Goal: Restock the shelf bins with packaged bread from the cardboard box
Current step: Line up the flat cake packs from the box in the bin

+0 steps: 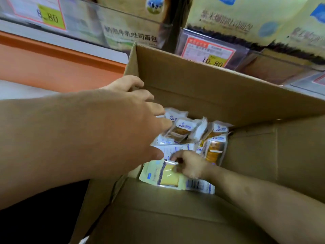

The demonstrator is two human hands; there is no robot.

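Left forearm fills the near view, left hand [133, 110] hovering over the cardboard box [219, 95] with fingers spread, holding nothing. Right hand [191, 164] is down inside, fingers curled on the yellow bread pack [163, 175] at its top edge. These packs look light, squishy and crinkly-slick, so I'd grab by the sealed film end, not squeeze the middle. Count: roughly six or seven packs visible in the box, some buried. Shelf bins [133, 20] above already hold at least three bigger bags.

Left hand [126, 120] reaching forward, fingers spread, relaxed; right hand [190, 164] lower, fingers curled, pinching.
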